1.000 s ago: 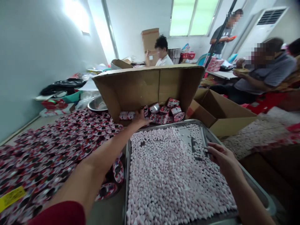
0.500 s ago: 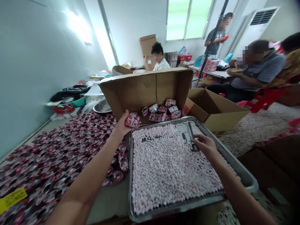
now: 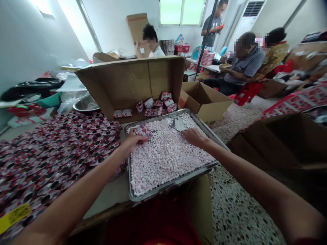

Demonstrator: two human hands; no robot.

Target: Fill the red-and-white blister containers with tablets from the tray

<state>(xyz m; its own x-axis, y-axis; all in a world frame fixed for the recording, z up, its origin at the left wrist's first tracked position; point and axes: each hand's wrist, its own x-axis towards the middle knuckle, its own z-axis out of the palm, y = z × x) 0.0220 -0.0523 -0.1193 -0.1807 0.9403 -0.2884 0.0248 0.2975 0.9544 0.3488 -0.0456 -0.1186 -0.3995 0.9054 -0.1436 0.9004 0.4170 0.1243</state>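
My left hand [image 3: 134, 139] is closed on a red-and-white printed packet [image 3: 143, 131], above the far left corner of a metal tray [image 3: 178, 182]. Small pale pink, pellet-like candies [image 3: 166, 160] cover most of the tray. Toward the tray's far right, my right hand [image 3: 194, 136] grips a thin metal scoop [image 3: 175, 127], which lies low among the candies beside a bare patch of tray; the hand hides part of it. Two packets [image 3: 122, 113] lie in the left part of the cardboard box [image 3: 130, 80] behind the tray, and several more packets [image 3: 154, 110] are heaped to their right.
Many standing open-topped packets [image 3: 58, 153] crowd the table on the left. A metal bowl [image 3: 85, 103] is behind them. An open carton [image 3: 217, 107] stands right of the box, and a dark carton [image 3: 276, 143] at the right. Several people sit or stand farther back.
My left hand has let go of packets in the box, come nearer and now holds a packet over the tray. My right hand has turned the scoop lower into the candies. The view has swung right.
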